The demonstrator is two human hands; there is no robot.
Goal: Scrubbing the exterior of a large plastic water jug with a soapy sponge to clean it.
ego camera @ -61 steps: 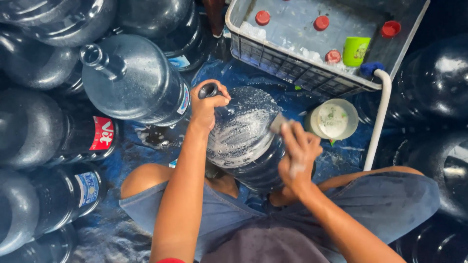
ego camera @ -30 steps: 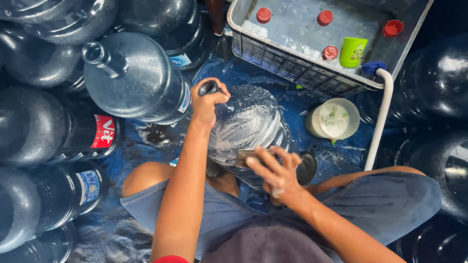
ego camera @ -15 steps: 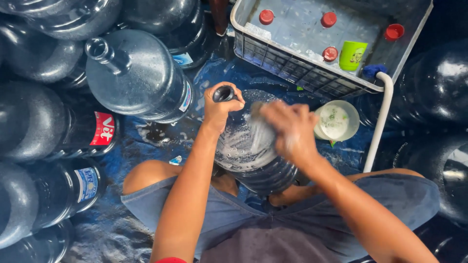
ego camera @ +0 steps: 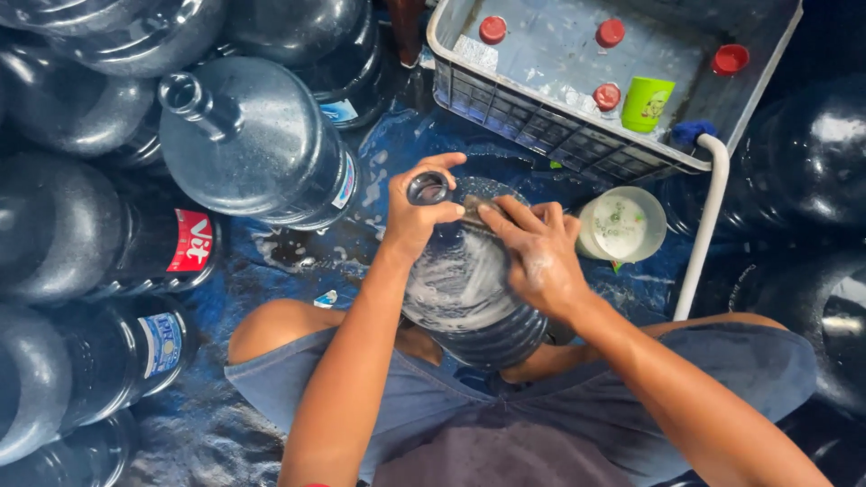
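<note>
A large, dark translucent plastic water jug [ego camera: 469, 293], ribbed near its base and coated with white soap foam, is held between the knees of the seated person, resting on the wet blue tarpaulin [ego camera: 379, 171]. The neck of the jug is gripped by the left hand [ego camera: 417, 212], with the fingers curled closed around the open mouth. A small dark scrubbing pad [ego camera: 476, 213] is pressed against the shoulder of the jug by the right hand [ego camera: 534, 257]; the fingers are laid flat and close together over the pad.

Just to the right of the jug, a round white tub of soapy liquid [ego camera: 621, 225] is seen, near a white pipe [ego camera: 705, 225]. Beyond it, a grey plastic crate [ego camera: 541, 113] is placed, in which four red caps [ego camera: 492, 30] and a green cup [ego camera: 648, 104] are lying.

To the left, an empty jug with a small blue and white label near its base [ego camera: 257, 149] is lying tilted. Further left, a jug bearing a red label with white lettering [ego camera: 191, 242] is noted, and below it a jug with a blue and white label [ego camera: 162, 343]. More dark jugs are stacked on all sides.
</note>
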